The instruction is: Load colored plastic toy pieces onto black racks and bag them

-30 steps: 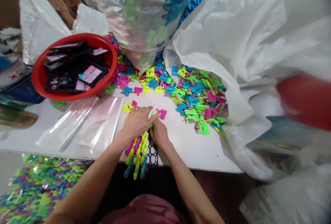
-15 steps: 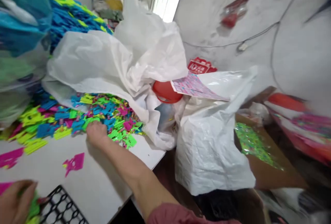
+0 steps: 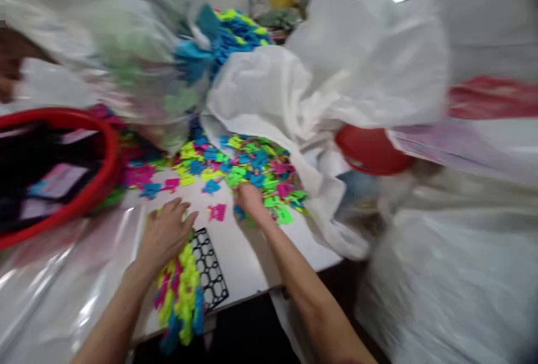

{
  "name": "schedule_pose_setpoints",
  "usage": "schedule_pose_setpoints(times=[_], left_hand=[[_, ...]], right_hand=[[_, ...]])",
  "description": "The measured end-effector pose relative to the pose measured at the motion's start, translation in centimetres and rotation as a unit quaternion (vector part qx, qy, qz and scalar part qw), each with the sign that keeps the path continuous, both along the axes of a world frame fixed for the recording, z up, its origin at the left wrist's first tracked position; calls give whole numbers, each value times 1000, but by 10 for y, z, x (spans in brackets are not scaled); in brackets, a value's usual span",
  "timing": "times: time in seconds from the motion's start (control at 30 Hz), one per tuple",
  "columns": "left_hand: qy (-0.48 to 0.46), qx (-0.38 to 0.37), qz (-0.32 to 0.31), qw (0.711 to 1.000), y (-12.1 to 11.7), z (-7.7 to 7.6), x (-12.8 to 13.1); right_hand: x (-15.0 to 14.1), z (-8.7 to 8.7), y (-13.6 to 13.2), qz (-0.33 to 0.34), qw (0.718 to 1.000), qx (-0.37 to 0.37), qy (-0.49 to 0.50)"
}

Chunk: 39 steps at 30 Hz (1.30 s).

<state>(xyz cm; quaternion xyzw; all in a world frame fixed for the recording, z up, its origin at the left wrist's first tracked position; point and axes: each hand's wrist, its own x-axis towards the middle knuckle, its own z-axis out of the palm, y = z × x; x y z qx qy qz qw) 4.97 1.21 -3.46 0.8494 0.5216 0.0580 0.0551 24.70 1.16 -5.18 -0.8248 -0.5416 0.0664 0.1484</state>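
Observation:
My left hand (image 3: 168,232) lies palm down with its fingers apart, over the top of a row of yellow, pink and blue plastic pieces (image 3: 185,291). These pieces sit on a black grid tray (image 3: 209,268) with round holes. My right hand (image 3: 251,200) reaches into the near edge of a heap of small flat plastic pieces (image 3: 258,170) in green, blue, pink and yellow. Its fingers are curled downward, and what they hold is hidden. Between the hands, a single pink piece (image 3: 217,212) lies on the white tabletop (image 3: 239,246).
At left stands a red basin (image 3: 111,151) with dark things and cards in it, beside clear plastic sheeting (image 3: 63,274). White sacks (image 3: 260,83) drape behind the heap. To the right are a red bowl (image 3: 372,151) and a large white bag (image 3: 462,280).
The view has swung left, bringing the red basin and the full left forearm into sight. My left hand now lies spread over the pieces on the tray; my right hand stays at the heap.

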Motion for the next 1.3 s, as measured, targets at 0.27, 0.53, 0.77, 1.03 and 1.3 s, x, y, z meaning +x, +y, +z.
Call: schedule_pose_setpoints(times=[0.27, 0.53, 0.77, 1.03, 1.3], left_hand=[[117, -31, -37, 992, -4, 8, 2], [98, -41, 5, 994, -6, 11, 0], [91, -37, 5, 995, -5, 8, -1], [18, -42, 17, 999, -5, 5, -5], [51, -45, 10, 998, -4, 7, -2]], right_hand=[[3, -35, 17, 100, 993, -58, -19], [-4, -31, 48, 106, 987, -101, -69], [-2, -41, 34, 155, 979, -107, -84], [-17, -15, 0, 182, 981, -6, 72], [-78, -69, -74, 170, 901, 62, 394]])
